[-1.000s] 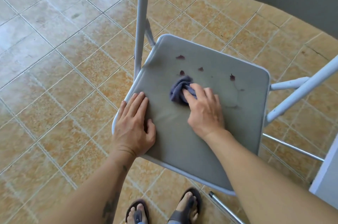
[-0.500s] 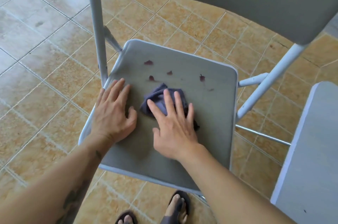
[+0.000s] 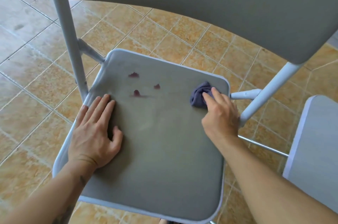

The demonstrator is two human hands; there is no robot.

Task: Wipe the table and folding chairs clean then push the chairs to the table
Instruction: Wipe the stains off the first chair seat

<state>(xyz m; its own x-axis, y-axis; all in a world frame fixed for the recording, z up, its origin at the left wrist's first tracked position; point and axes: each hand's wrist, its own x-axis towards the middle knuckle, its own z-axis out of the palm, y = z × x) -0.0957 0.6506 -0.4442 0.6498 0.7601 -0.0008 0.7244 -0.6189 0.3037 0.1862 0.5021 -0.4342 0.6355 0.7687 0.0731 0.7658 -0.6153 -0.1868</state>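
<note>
Wiping seat [image 3: 164, 141] with cloth [image 3: 199, 96] bunched under right hand [image 3: 219, 116] fingers; left hand [image 3: 95, 132] flat, fingers spread. Three red stains [image 3: 136, 93] left; pushing chairs in undone.

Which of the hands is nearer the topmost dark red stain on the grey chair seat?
Left. The left hand lies flat below-left of the topmost dark red stain; the right hand grips the purple cloth farther right.

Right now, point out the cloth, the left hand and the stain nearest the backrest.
cloth [image 3: 198, 96], head view, on its bunched folds.
left hand [image 3: 94, 130], head view, on the back of the hand.
stain nearest the backrest [image 3: 133, 75], head view, on its middle.
</note>
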